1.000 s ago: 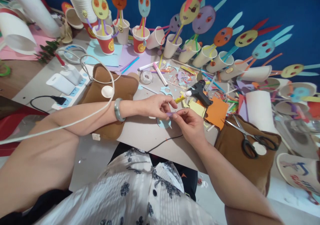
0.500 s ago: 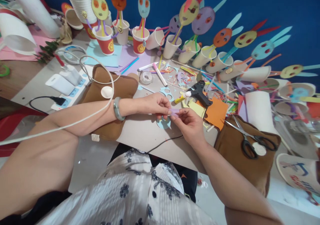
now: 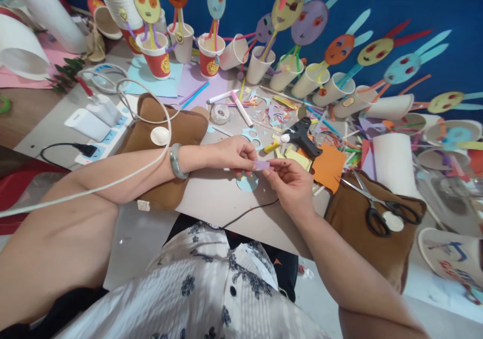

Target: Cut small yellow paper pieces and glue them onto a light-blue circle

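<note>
Between the fingertips of both hands is a small strip of purple paper [image 3: 261, 165]. My left hand [image 3: 236, 154], a bangle on its wrist, pinches the strip's left end. The thumb and forefinger of my right hand [image 3: 290, 177] close on its right end. Just below the fingers a light blue paper disc [image 3: 247, 182] lies on the table. Beyond the hands rests a black glue gun [image 3: 305, 138] with a yellow nozzle, beside yellow paper [image 3: 298, 159] and orange paper [image 3: 329, 170].
Paper cups holding rabbit-faced figures [image 3: 156, 60] line the back by the blue wall. Scissors [image 3: 377, 203] lie on a brown cushion [image 3: 368, 248] at right. A power strip [image 3: 103, 143] with a white cable is at left. Markers [image 3: 241, 108], tape [image 3: 219, 113] and paper scraps lie behind the hands.
The purple strip, mostly covered by the fingers at first, now shows more between them. My right hand has shifted slightly right, away from my left. The whole view has tilted a little.
</note>
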### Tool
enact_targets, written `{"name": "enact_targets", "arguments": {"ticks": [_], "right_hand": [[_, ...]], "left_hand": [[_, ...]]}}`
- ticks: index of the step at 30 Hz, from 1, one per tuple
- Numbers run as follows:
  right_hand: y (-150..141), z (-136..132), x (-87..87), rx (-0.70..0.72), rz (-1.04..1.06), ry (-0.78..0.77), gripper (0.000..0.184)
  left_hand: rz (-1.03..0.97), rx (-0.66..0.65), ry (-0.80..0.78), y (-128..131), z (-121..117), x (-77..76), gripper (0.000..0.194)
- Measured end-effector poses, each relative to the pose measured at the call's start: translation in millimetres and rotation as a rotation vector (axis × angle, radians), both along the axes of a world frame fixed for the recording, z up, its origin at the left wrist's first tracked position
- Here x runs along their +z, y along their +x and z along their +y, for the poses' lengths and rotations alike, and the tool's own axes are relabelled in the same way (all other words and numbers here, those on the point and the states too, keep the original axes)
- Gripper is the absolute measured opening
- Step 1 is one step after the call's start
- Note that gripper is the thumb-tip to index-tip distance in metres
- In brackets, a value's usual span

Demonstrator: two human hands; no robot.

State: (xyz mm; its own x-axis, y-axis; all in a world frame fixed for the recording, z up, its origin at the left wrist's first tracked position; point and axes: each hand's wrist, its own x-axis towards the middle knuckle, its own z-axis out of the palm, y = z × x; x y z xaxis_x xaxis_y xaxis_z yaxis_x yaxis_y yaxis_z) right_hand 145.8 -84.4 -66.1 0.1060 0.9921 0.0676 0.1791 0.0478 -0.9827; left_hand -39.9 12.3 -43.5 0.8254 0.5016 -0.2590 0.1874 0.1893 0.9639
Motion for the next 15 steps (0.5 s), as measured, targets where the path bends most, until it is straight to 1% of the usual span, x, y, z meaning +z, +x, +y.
{"name": "enact_targets", "arguments": {"ticks": [5, 8, 12, 15], "right_hand": [[0.4, 0.1, 0.2, 0.011, -0.079, -0.020, 0.031], [2.6, 0.6, -1.9, 0.009, -0.161, 0.012, 0.031], [5.5, 2.6, -5.8, -0.003, -0.290, 0.052, 0.026], [6.1, 4.8, -8.3, -0.014, -0.359, 0.071, 0.023]], "left_hand": [[-0.011, -0.003, 0.041, -0.2, 0.5, 0.0, 0.011], [0.006, -0.009, 0.079, -0.5, 0.7, -1.0, 0.013], [0.042, 0.015, 0.118, 0.1, -0.6, -1.6, 0.013], [0.119, 0.033, 0.226, 0.7, -1.3, -3.0, 0.010]]}}
